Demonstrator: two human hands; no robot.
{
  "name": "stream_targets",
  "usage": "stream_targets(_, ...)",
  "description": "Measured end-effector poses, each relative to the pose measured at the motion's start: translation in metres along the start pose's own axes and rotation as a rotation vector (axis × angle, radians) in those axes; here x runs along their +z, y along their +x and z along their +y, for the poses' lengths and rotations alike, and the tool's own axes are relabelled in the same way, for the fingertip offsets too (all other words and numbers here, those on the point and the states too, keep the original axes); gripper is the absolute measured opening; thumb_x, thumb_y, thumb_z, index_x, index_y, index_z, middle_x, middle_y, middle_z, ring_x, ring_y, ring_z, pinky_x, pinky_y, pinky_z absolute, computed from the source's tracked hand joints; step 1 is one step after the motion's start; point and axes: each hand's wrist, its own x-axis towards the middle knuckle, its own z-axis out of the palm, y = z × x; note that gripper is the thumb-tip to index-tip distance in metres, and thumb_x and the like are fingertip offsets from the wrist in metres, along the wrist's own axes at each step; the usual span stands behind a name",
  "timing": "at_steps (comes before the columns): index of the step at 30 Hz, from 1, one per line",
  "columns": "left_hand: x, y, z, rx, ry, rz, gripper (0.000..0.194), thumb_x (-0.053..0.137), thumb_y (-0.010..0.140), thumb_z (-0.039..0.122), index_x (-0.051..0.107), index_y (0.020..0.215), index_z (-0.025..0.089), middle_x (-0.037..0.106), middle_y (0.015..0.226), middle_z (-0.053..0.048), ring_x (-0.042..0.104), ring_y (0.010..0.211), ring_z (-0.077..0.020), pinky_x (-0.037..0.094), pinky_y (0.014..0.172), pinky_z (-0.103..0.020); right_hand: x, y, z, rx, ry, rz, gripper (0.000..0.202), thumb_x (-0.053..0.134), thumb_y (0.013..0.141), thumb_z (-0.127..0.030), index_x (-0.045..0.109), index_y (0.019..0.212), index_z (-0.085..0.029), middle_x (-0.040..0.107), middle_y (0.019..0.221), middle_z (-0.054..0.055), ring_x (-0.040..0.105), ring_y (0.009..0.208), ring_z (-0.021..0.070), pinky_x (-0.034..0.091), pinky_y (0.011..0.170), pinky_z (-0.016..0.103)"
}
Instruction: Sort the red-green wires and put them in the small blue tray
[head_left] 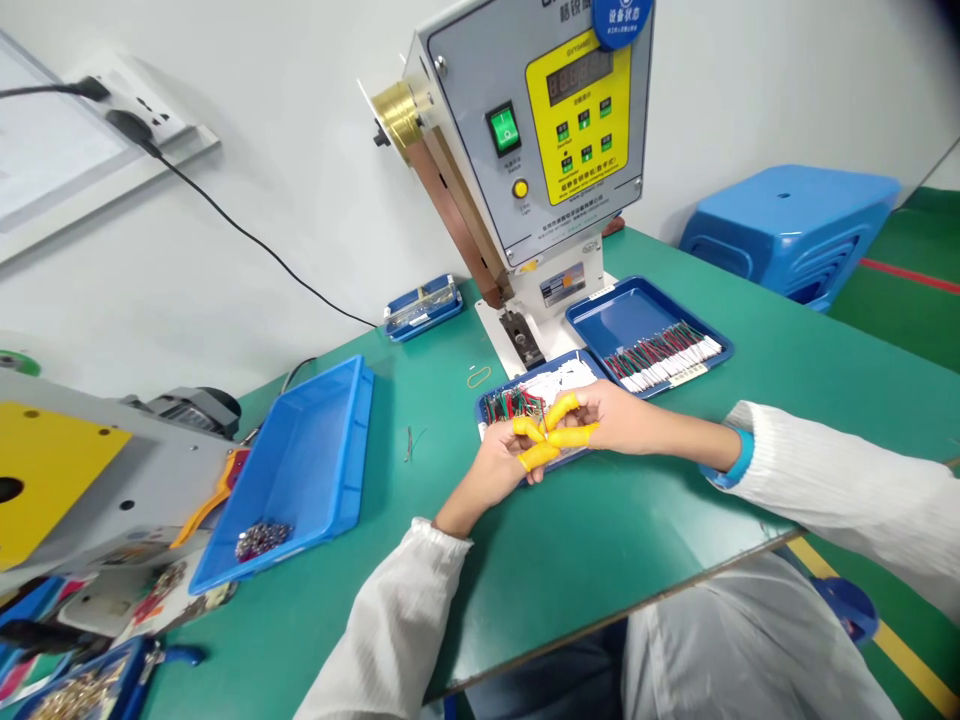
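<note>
My left hand and my right hand meet fingertip to fingertip, with yellow covers on the thumbs and index fingers. Both are pinched together; whatever lies between the tips is too small to make out. Beneath them is a blue tray with white pieces and red, green and black wires. Behind it, to the right, a second blue tray holds a row of wires with white ends. The grey machine stands just beyond the trays, its dark metal die near the first one.
A large blue bin with small metal parts sits on the left. Between bin and hands lies a loose wire; a rubber band is farther back. Another machine borders the left side. A blue stool stands beyond the table.
</note>
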Motion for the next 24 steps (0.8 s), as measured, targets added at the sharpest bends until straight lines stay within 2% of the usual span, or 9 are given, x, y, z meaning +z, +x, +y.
stream_targets(5,0.002,0.001,-0.002,0.000,0.027,-0.023,0.046,0.082,0.079,0.055,0.061,0.084,0.014,0.061,0.054,0.002,0.053,0.042,-0.0079,0.043,0.045,-0.019,-0.003,0.003,0.004,0.054,-0.058,0.012,0.036,0.081,0.080,-0.048,0.079,0.094,-0.016,0.077,0.087,0.006,0.068,0.076,0.0180,0.054,0.072,0.031)
stream_targets(10,0.003,0.001,0.000,0.007,0.031,-0.023,0.046,0.082,0.079,0.054,0.059,0.084,0.014,0.066,0.064,0.000,0.052,0.043,-0.0061,0.041,0.045,-0.018,-0.002,0.003,0.004,0.054,-0.080,0.018,0.036,0.077,0.083,-0.049,0.076,0.092,-0.015,0.074,0.082,0.005,0.065,0.071,0.0166,0.052,0.069,0.030)
stream_targets(14,0.002,0.000,0.003,-0.003,0.097,-0.053,0.045,0.080,0.081,0.055,0.061,0.085,0.014,0.059,0.057,0.003,0.050,0.044,-0.0067,0.038,0.044,-0.017,0.002,0.002,0.008,0.048,-0.090,0.038,0.034,0.078,0.082,-0.047,0.073,0.090,-0.015,0.070,0.076,0.002,0.060,0.066,0.0146,0.049,0.064,0.028)
stream_targets(17,0.002,-0.001,0.006,-0.005,0.103,-0.048,0.047,0.080,0.080,0.056,0.060,0.086,0.014,0.058,0.059,0.003,0.050,0.045,-0.0070,0.037,0.043,-0.017,0.004,0.002,0.012,0.033,-0.090,0.078,0.034,0.078,0.081,-0.048,0.072,0.087,-0.015,0.069,0.074,0.002,0.058,0.064,0.0140,0.047,0.062,0.027)
stream_targets(20,0.003,-0.001,0.008,0.000,0.077,-0.016,0.046,0.078,0.082,0.056,0.060,0.086,0.014,0.059,0.060,0.002,0.050,0.047,-0.0071,0.039,0.044,-0.017,0.002,0.003,0.012,0.028,-0.042,0.070,0.036,0.078,0.082,-0.049,0.075,0.093,-0.015,0.073,0.083,0.004,0.062,0.069,0.0149,0.049,0.064,0.027)
stream_targets(24,0.002,0.001,0.004,0.008,0.014,-0.008,0.044,0.075,0.085,0.056,0.060,0.086,0.015,0.057,0.057,0.004,0.046,0.043,-0.0058,0.036,0.042,-0.017,-0.004,0.002,0.009,0.096,-0.001,-0.002,0.038,0.075,0.086,-0.048,0.075,0.110,-0.019,0.072,0.082,0.002,0.057,0.060,0.0118,0.043,0.054,0.024)
